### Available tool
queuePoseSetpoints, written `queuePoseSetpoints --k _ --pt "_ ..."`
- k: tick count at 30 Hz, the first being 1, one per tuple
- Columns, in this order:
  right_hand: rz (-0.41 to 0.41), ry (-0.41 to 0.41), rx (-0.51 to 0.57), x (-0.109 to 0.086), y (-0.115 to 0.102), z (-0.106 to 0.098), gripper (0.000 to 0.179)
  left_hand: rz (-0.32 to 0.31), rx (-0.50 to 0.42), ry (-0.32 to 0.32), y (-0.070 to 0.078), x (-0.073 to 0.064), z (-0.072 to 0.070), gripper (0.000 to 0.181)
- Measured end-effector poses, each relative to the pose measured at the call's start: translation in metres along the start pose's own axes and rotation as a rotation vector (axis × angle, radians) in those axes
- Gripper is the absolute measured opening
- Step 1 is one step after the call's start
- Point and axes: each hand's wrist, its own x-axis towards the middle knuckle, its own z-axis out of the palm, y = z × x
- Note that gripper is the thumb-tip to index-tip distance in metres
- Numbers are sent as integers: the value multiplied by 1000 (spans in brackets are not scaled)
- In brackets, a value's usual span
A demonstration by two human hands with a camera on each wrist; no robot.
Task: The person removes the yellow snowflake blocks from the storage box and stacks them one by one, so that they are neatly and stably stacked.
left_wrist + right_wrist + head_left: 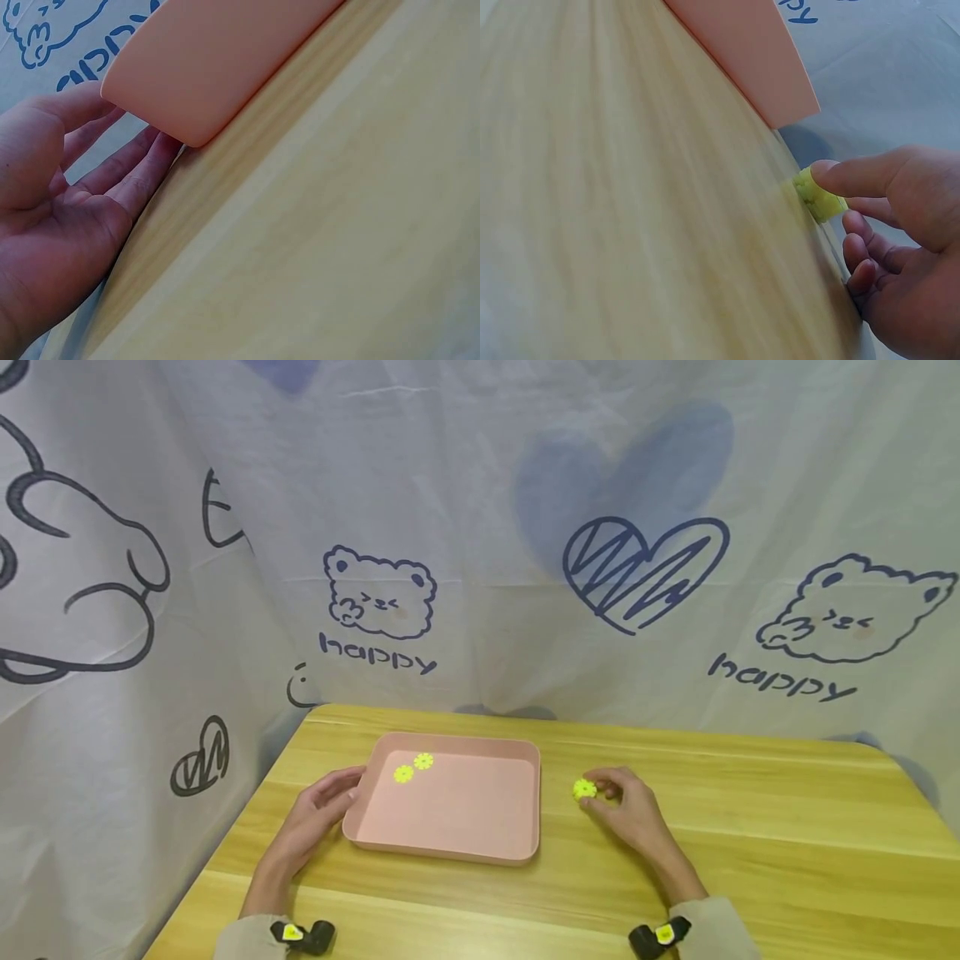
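Observation:
A pink rectangular tray [450, 852] lies on the table, with two yellow flower-shaped pieces [403, 774] side by side at its far left inside. My left hand [318, 810] is at the tray's left wall. In the left wrist view, the fingers [124, 169] are extended and touch the outside of the tray [187, 75] near its corner. Right of the tray, my right hand [626, 806] pinches a yellow flower-shaped piece [584, 789] between thumb and fingers. Seen from the right wrist, this piece [819, 196] looks thick and sits close to the tabletop; whether it is several stacked, I cannot tell.
The wooden table [787, 835] extends to both sides of the tray. Behind it and on the left hangs a pale cloth [480, 527] with drawn bears, hearts and lettering. A black strap device [303, 935] sits on each wrist.

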Motion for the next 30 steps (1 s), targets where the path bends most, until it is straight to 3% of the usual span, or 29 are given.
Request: queuePoseSetpoints --k 10,30 --pt "25 -10 0 0 1 1 36 23 -7 -5 2 -1 1 51" --pt "-1 -5 -14 -2 -1 0 36 15 -14 -10 3 -1 0 52"
